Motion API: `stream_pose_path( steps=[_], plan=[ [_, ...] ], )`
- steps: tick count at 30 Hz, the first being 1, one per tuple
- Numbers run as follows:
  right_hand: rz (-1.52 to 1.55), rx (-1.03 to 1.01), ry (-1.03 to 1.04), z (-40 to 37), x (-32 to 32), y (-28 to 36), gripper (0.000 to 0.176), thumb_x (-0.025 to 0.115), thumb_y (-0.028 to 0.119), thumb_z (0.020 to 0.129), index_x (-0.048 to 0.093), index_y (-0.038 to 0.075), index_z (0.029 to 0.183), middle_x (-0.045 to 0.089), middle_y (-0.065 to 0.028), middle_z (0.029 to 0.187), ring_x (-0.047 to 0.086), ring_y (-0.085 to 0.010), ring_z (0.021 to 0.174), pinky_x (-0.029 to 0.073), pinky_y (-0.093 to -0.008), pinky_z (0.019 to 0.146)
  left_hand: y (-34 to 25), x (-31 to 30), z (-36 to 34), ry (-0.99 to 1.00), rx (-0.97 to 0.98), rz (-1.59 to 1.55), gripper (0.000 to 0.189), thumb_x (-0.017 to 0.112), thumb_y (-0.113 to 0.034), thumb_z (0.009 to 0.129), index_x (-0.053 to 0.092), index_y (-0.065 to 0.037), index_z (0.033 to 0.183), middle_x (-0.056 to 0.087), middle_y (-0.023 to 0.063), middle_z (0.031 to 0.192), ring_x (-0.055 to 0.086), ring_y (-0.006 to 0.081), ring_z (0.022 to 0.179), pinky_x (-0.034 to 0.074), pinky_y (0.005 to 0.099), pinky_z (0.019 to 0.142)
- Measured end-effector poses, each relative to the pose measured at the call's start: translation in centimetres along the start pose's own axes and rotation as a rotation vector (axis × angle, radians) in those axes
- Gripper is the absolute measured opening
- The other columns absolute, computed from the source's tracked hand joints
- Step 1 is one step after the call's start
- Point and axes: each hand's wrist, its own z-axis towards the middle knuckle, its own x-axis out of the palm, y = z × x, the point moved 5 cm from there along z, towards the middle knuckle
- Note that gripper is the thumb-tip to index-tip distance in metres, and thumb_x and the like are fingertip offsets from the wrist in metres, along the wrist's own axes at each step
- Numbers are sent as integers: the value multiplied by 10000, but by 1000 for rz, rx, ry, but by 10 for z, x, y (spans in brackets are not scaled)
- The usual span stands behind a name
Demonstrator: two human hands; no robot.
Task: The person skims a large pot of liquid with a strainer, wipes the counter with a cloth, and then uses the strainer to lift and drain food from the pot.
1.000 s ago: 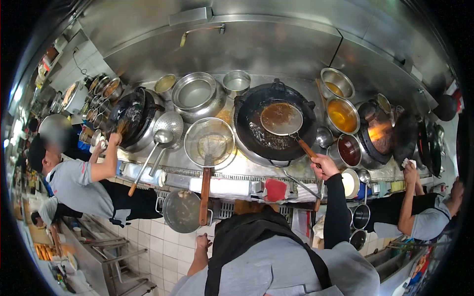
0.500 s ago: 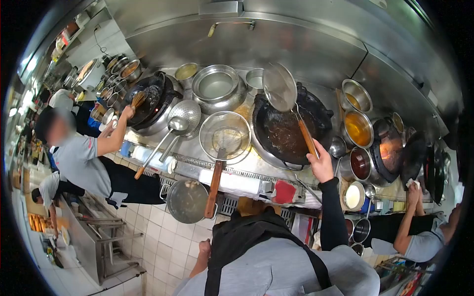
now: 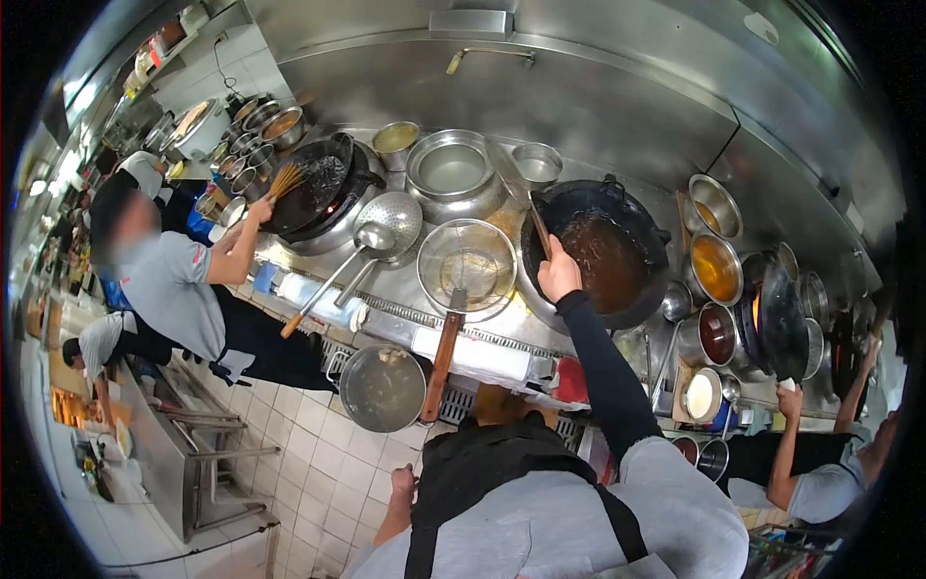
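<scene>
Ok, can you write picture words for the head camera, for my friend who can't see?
A person's right hand holds a wooden-handled strainer, seen nearly edge-on, near a black wok of brown liquid. Their left hand is low, near their apron. Another person holds a whisk.

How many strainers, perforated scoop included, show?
3: an edge-on strainer in the right hand; a mesh strainer left of the wok; a perforated scoop further left. Others may be hidden.

Wood-handled metal strainer [image 3: 507, 174], blackened metal wok [image 3: 581, 200], smooth, softly glossy steel wall [image 3: 627, 106].
</scene>
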Motion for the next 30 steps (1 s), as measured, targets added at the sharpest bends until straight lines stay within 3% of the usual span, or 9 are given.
stream_pose_path(
  steps=[8, 11, 13, 17, 19, 21, 24, 27, 30],
  plan=[
    [-36, 122, 115, -37, 24, 4, 628, 575, 88, 834, 453, 10, 1445, 661, -330, 874, 652, -485, 867, 507, -525, 825, 59, -22, 38, 134, 274, 357, 419, 610, -298, 935, 638, 116, 876, 653, 221, 786, 629, 289, 671, 500, 413, 593],
    [209, 71, 18, -78, 23, 9, 595, 596, 107, 880, 451, 12, 1450, 676, -302, 1041, 676, -454, 854, 519, -484, 831, 78, -30, 64, 104, 338, 407, 424, 604, -308, 933, 635, 105, 847, 643, 207, 750, 608, 283, 628, 498, 415, 591],
    [389, 171, 46, -122, 29, 15, 587, 618, 149, 926, 433, 25, 1469, 688, -226, 1057, 678, -371, 765, 533, -444, 752, 68, -35, 62, 123, 334, 361, 405, 597, -303, 931, 625, 84, 816, 623, 190, 720, 603, 274, 626, 498, 409, 581],
    [1105, 705, 355, -222, 52, 34, 534, 595, 161, 996, 397, 71, 1483, 556, -21, 807, 441, -83, 518, 341, -233, 447, 41, -51, 67, 148, 102, 229, 346, 586, -273, 929, 598, 56, 823, 584, 162, 705, 624, 264, 710, 514, 398, 586],
    [1305, 842, 459, -252, 67, 33, 424, 569, 186, 1017, 441, 49, 1398, 535, -19, 798, 394, -73, 499, 290, -228, 417, 43, -54, 84, 129, -94, 67, 310, 585, -253, 930, 578, 55, 891, 582, 165, 767, 630, 270, 764, 534, 401, 594],
    [1458, 962, 503, -268, 92, 23, 347, 551, 238, 1032, 465, 47, 1309, 542, -22, 807, 371, -74, 495, 275, -226, 405, 36, -58, 89, 129, -73, -36, 314, 580, -240, 942, 553, 66, 1007, 590, 185, 870, 631, 293, 788, 555, 414, 604],
    [1432, 983, 636, -290, 104, 14, 364, 553, 328, 1033, 487, 57, 1266, 595, -45, 860, 476, -99, 556, 353, -226, 423, 10, -60, 99, 155, -85, -30, 354, 571, -231, 958, 508, 65, 1142, 584, 206, 993, 632, 323, 827, 582, 439, 622],
    [1012, 888, 850, -321, 112, -21, 428, 574, 412, 1016, 540, 48, 1239, 661, -76, 931, 654, -137, 686, 509, -249, 486, -13, -59, 94, 174, -93, 2, 373, 562, -232, 969, 498, 65, 1185, 582, 212, 1027, 637, 334, 846, 591, 441, 633],
    [966, 1054, 713, -356, 92, -51, 378, 606, 355, 1000, 590, 45, 1214, 666, -69, 889, 647, -138, 671, 503, -254, 498, -18, -60, 97, 183, -87, 15, 353, 560, -235, 972, 507, 60, 1158, 581, 204, 999, 638, 336, 850, 595, 442, 641]
  ],
)
